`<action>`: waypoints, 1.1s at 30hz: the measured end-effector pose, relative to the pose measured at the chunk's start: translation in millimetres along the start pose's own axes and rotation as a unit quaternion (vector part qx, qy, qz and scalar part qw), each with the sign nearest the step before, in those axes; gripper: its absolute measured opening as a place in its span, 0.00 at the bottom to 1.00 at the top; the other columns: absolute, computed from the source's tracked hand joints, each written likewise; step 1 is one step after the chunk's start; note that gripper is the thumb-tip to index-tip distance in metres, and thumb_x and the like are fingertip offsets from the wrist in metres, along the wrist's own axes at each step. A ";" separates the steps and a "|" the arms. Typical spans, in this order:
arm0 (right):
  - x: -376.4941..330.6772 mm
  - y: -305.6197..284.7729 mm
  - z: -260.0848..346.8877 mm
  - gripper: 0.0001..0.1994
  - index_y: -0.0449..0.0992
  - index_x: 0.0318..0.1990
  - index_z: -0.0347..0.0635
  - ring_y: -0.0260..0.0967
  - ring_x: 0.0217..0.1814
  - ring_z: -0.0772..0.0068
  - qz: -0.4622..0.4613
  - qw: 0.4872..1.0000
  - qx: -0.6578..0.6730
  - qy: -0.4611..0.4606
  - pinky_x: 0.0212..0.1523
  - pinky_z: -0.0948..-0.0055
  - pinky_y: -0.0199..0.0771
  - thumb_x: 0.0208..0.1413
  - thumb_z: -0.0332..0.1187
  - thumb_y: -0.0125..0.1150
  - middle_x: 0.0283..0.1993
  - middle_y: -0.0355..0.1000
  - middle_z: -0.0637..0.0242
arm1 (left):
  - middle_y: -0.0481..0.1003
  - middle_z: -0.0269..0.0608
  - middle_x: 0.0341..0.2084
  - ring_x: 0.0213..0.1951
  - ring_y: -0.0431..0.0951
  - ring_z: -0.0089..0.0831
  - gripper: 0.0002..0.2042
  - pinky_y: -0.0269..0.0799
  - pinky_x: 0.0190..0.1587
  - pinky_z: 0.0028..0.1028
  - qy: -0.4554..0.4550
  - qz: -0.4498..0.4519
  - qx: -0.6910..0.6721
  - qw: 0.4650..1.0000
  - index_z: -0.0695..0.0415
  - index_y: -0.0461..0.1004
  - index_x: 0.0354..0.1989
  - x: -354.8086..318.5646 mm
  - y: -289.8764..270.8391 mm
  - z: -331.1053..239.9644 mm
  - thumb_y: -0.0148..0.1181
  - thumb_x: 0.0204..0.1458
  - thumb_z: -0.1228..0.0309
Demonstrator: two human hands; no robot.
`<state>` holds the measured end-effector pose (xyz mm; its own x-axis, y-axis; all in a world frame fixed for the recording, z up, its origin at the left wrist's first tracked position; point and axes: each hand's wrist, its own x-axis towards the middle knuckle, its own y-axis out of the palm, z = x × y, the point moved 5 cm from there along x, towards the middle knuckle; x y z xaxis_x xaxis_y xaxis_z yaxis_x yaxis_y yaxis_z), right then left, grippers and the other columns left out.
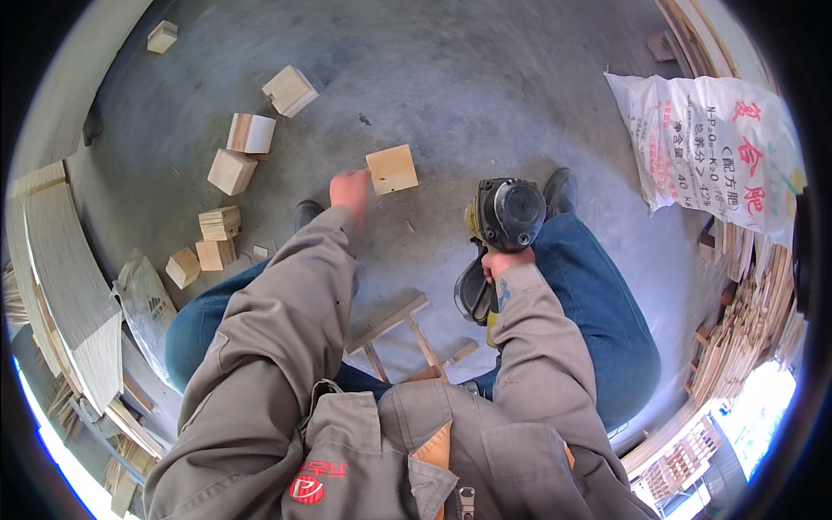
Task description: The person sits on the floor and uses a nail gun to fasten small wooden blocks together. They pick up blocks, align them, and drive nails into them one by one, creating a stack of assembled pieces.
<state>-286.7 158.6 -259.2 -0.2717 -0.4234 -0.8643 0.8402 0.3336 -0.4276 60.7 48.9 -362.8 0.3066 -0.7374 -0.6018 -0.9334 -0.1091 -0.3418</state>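
Note:
My left hand (350, 194) is closed at the left edge of a pale wooden block (393, 170) in front of me. It looks gripped at that edge, though the fingertips are partly hidden and slightly blurred. The block's flat square face points up and has small dark marks near its lower edge. On the right, my right hand (506, 262) is wrapped round the handle of a nail gun (513, 213). The tool has a round black head, yellow-green body parts and a black magazine below on its left. It is held beside my right knee.
Several wooden blocks (251, 133) lie on the concrete floor to the left. A wooden frame (418, 338) lies between my legs. A white woven sack (711, 143) and stacked wood strips (747, 325) are at the right. Boards (74, 277) and a plastic bag (146, 299) stand left.

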 end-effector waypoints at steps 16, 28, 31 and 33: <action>-5.2 13.0 12.4 0.04 0.80 0.22 0.39 0.79 0.24 0.64 0.010 0.997 -0.072 -0.008 0.29 0.66 0.77 0.40 0.29 0.65 0.23 0.79 0.58 | 0.80 0.42 0.42 0.46 0.80 0.32 0.11 0.74 0.50 0.31 0.221 0.035 -0.266 0.938 0.61 0.78 0.47 -161.7 -132.0 -318.5 0.60 0.59 0.70; 7.2 23.9 -5.4 0.05 0.78 0.25 0.36 0.74 0.20 0.66 -0.004 1.000 -0.014 -0.010 0.24 0.67 0.75 0.46 0.28 0.66 0.22 0.77 0.61 | 0.81 0.41 0.42 0.44 0.80 0.27 0.15 0.75 0.48 0.25 0.339 -0.001 -0.146 0.929 0.64 0.78 0.51 -227.4 -202.0 -317.7 0.63 0.58 0.69; -20.1 25.2 11.6 0.05 0.78 0.26 0.34 0.74 0.20 0.66 -0.034 0.999 -0.039 -0.016 0.23 0.67 0.74 0.45 0.28 0.66 0.23 0.77 0.60 | 0.81 0.40 0.42 0.43 0.80 0.26 0.17 0.75 0.47 0.25 0.450 -0.047 -0.054 0.890 0.63 0.78 0.52 -220.9 -206.5 -332.9 0.64 0.57 0.67; -21.2 27.7 10.8 0.05 0.78 0.26 0.34 0.74 0.20 0.66 -0.029 0.999 -0.028 -0.022 0.23 0.67 0.74 0.45 0.27 0.66 0.22 0.76 0.59 | 0.80 0.46 0.35 0.36 0.81 0.33 0.18 0.76 0.42 0.29 0.405 -0.027 -0.052 0.912 0.67 0.77 0.47 -227.5 -204.4 -340.0 0.65 0.52 0.68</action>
<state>-252.6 167.6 -249.8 -0.2966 -0.4791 -0.8262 0.7959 0.3542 -0.4911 118.3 12.4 89.4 0.1536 -0.9753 0.1590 -0.9467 -0.1914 -0.2591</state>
